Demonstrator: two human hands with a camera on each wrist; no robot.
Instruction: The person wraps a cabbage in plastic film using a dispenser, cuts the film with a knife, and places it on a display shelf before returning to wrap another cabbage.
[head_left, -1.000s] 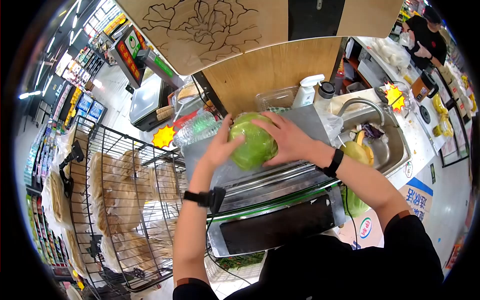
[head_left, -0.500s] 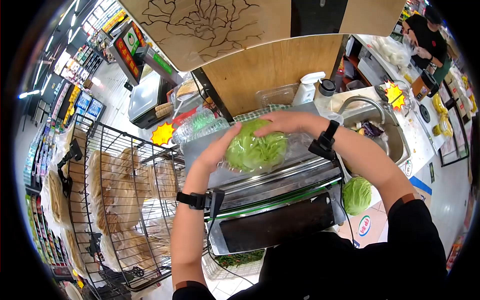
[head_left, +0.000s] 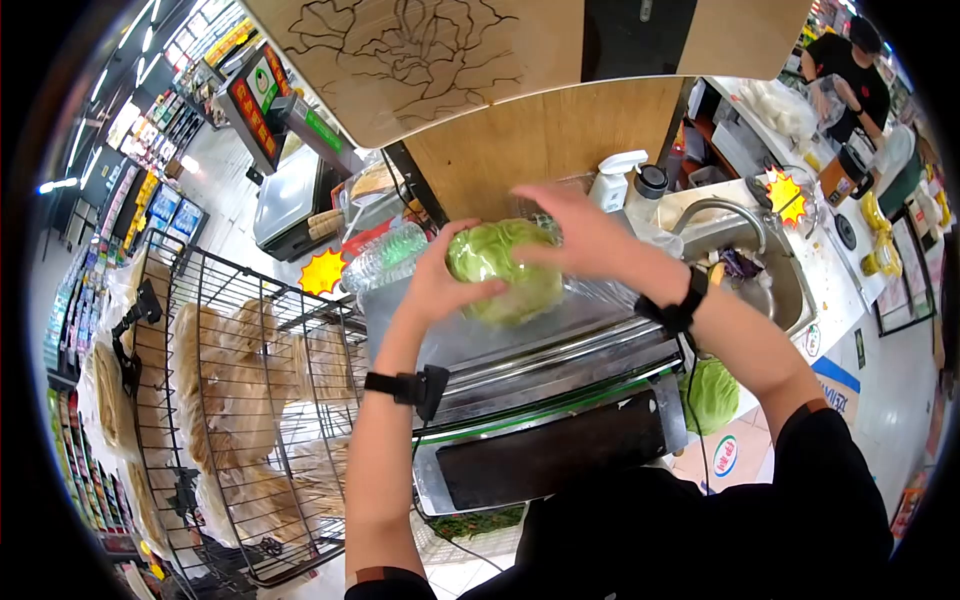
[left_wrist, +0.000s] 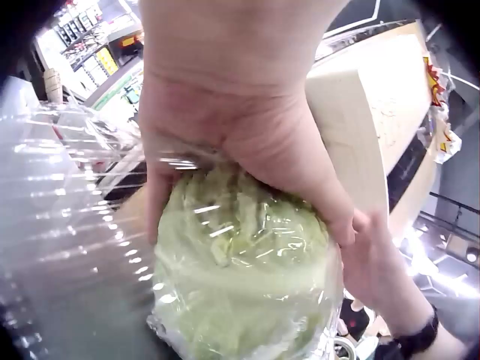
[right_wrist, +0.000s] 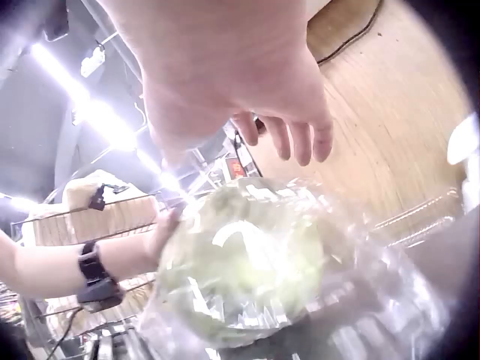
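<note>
A green head of lettuce (head_left: 507, 285) in clear film is over the grey metal top of a wrapping station (head_left: 450, 345). My left hand (head_left: 440, 278) grips it from the left, thumb across its near side. In the left wrist view the fingers and thumb straddle the wrapped lettuce (left_wrist: 240, 292), and a sheet of film (left_wrist: 60, 232) stretches off to the left. My right hand (head_left: 590, 235) hovers at the lettuce's upper right, fingers spread. In the right wrist view that hand (right_wrist: 232, 82) is apart from the lettuce, with loose film (right_wrist: 382, 292) trailing below.
A second lettuce (head_left: 712, 395) lies at the lower right, beneath the sink (head_left: 800, 300). Behind the station stand a white spray bottle (head_left: 612, 185) and a dark-lidded jar (head_left: 650, 183). A wire rack (head_left: 255, 420) of bagged goods stands left. Another person (head_left: 850, 75) is far right.
The lettuce has been turned between both hands, and clear film now trails on its right. My right hand has come off it and lifted up and to the right; the left still holds.
</note>
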